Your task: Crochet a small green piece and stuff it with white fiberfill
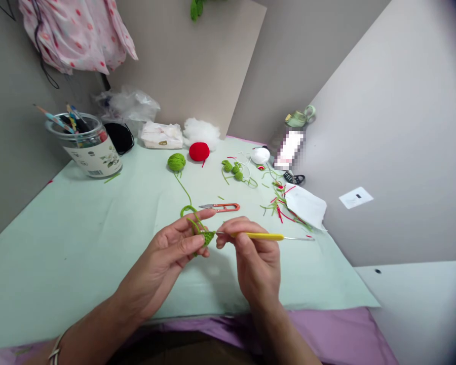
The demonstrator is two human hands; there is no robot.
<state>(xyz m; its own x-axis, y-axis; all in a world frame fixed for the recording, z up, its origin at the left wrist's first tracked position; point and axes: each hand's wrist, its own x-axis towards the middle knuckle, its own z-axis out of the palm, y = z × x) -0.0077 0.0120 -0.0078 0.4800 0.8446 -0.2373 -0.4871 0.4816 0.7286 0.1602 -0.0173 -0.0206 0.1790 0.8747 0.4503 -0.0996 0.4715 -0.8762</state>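
Note:
My left hand pinches a small green crochet piece between thumb and fingers, with a strand of green yarn looped over the raised index finger. From there the strand runs back to a green yarn ball on the table. My right hand is closed around a crochet hook with a yellow handle. The hook's thin metal tip reaches the top edge of the green piece; whether it sits inside a stitch I cannot tell. Just beyond my hands lie orange-handled thread snips.
Behind stand a red yarn ball, white stuffing and a tissue pack. Small green crocheted pieces and a white ball lie right of these. Yarn scraps surround a white paper. A pen jar stands left.

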